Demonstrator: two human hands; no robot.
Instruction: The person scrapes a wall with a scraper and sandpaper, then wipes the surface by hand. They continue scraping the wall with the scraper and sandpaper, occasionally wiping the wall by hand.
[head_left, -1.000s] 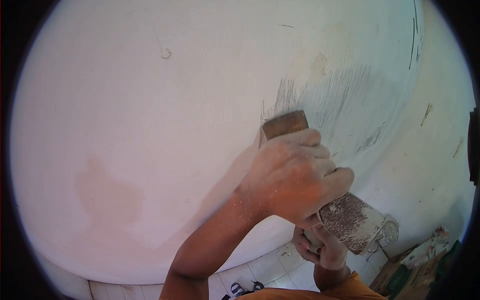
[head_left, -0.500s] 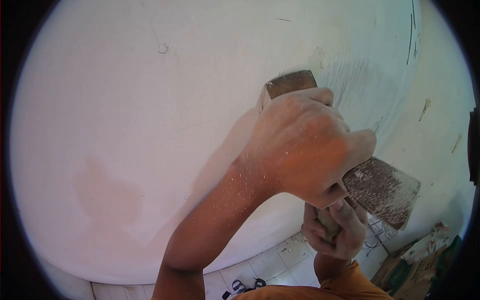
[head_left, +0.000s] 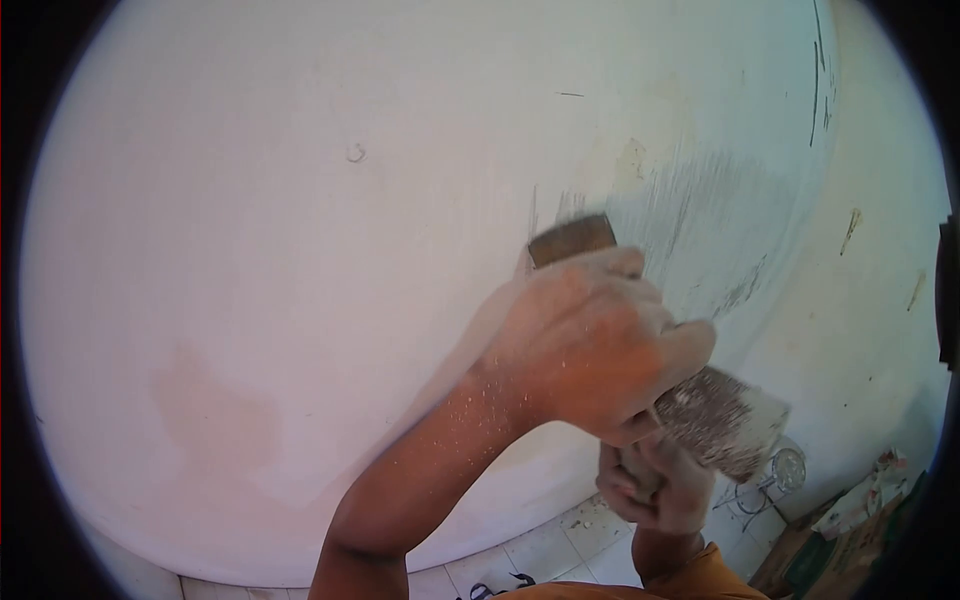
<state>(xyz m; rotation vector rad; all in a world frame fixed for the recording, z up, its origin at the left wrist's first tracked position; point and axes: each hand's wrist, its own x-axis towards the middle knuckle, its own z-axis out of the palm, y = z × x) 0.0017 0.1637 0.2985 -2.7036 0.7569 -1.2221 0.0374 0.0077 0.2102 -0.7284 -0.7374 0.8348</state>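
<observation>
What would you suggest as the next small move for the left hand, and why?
I would probably guide the left hand, with its flat brown tool, a little to the right across the wall. Dark streaks show just above and to the right of the tool, while the surface to its left looks mostly pale.

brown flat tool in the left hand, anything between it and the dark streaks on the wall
Nothing visible: the brown flat tool sits right beside the dark streaks. The putty knife is lower, out of the way.
</observation>
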